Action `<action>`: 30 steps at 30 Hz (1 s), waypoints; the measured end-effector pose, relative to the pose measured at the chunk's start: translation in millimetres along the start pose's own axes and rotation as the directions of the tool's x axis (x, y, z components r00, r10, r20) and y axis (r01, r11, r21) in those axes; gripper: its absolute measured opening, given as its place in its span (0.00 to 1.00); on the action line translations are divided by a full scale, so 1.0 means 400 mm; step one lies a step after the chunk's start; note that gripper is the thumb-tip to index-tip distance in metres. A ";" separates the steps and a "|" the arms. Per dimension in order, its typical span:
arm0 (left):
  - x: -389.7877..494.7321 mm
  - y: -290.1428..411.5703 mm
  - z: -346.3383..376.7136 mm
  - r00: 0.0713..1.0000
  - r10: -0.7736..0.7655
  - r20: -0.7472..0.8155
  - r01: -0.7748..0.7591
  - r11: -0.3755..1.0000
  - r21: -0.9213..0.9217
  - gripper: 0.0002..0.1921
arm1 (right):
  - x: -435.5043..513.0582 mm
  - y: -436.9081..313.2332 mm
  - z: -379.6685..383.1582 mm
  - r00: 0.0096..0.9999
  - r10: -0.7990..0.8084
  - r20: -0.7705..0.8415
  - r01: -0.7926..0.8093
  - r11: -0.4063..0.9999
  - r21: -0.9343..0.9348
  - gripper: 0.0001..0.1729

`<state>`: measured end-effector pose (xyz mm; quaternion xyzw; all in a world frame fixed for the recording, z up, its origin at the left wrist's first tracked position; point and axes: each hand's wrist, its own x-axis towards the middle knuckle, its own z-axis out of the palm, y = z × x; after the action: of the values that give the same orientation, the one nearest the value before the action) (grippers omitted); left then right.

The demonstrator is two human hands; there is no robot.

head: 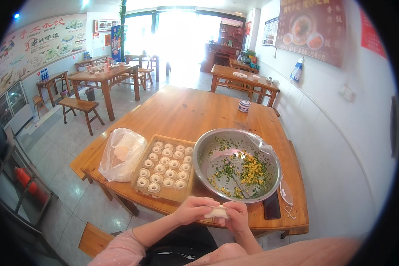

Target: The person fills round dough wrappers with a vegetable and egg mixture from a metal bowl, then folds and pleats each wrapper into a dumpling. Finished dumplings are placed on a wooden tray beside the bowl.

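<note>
My left hand (198, 209) and my right hand (235, 214) pinch a folded dumpling (216, 212) between them, just over the table's near edge. Its wrapper is white and its filling is hidden. Beyond my right hand stands a large stainless steel bowl (199, 179), holding a yellow and green chopped filling (252, 169). A metal utensil (242, 188) leans inside the bowl. Left of it, a wooden tray (138, 181) carries several rows of ring-shaped dumplings (164, 161). Round dough wrappers (121, 153) show through a clear plastic bag (114, 169) at the tray's left.
On the wooden table (193, 109), a lidded blue-and-white jar (244, 105) stands behind the bowl. A dark phone (272, 208) and a white face mask (286, 191) lie right of the bowl. Wooden stools (93, 239) (79, 104) stand at left, and a wall borders the right.
</note>
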<state>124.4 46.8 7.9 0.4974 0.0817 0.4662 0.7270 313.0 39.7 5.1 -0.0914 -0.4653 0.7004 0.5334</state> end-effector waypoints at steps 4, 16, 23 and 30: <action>-0.003 -0.001 -0.003 0.999 0.001 0.037 0.000 1.000 -0.024 0.14 | -0.001 0.006 -0.001 1.000 -0.009 0.023 0.007 0.997 0.073 0.12; -0.023 0.001 0.007 0.997 -0.008 -0.071 0.011 0.999 0.041 0.12 | -0.013 0.028 -0.004 1.000 0.019 0.020 -0.022 0.978 0.209 0.11; -0.036 -0.010 0.011 0.999 0.004 -0.038 -0.011 0.984 -0.179 0.13 | -0.025 0.040 0.001 0.998 0.059 0.002 -0.057 0.949 0.310 0.13; -0.044 -0.012 0.017 0.995 0.009 -0.102 -0.017 0.997 -0.080 0.14 | -0.039 0.061 -0.002 0.993 0.117 0.036 -0.120 0.883 0.453 0.16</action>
<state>121.6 28.8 1.5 0.4440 0.0965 0.4983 0.7384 304.0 27.1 -19.4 0.0102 -0.2845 0.8213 0.4944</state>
